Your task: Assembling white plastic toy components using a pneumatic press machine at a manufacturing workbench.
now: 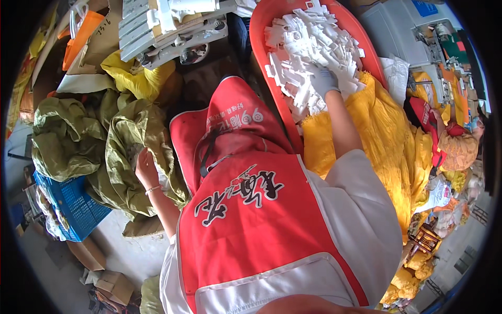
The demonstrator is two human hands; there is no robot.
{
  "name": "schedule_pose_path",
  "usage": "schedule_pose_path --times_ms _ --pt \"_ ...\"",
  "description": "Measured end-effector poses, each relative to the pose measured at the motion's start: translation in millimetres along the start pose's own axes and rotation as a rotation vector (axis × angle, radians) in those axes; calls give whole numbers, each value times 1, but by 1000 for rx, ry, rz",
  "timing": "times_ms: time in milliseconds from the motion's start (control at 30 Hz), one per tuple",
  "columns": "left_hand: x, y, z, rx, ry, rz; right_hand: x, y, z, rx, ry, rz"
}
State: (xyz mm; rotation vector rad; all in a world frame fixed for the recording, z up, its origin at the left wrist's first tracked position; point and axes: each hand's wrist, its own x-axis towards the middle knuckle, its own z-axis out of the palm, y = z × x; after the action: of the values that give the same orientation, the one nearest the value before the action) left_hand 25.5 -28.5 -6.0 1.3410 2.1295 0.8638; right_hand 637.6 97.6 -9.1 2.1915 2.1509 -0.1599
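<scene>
1 blue crate (81, 206) stands left near a cardboard box (115, 286); far right, perhaps a wooden stool (426, 238).

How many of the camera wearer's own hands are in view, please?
2: the grey-gloved right hand on the white plastic pieces in the oval red tub, and the bare left hand at the open olive woven sack.

White parts (308, 39) in red tub (257, 36)

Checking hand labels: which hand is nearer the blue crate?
Left. The left hand is at the olive sack, right of the blue crate; the gloved right hand is farther right, over white parts in the red tub.
</scene>
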Motion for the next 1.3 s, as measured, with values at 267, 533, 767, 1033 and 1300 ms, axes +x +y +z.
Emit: schedule_pose_path --times_ms 267,533,767,1033,1300 --pt "-8 125 37 -389 -292 185 -27 -66 -114 888 35 -342" --pt "-28 208 92 -895 -830 226 -49 -183 -119 1184 193 -384" --pt "-29 209 83 -1050 -593 -60 -91 -214 -106 791 360 -519" --pt "-40 290 27 -462 -285 651 -88 -199 -90 960 323 -347" --pt "-87 375 -77 -1517 -809 1161 -83 -179 -72 1054 294 -235"
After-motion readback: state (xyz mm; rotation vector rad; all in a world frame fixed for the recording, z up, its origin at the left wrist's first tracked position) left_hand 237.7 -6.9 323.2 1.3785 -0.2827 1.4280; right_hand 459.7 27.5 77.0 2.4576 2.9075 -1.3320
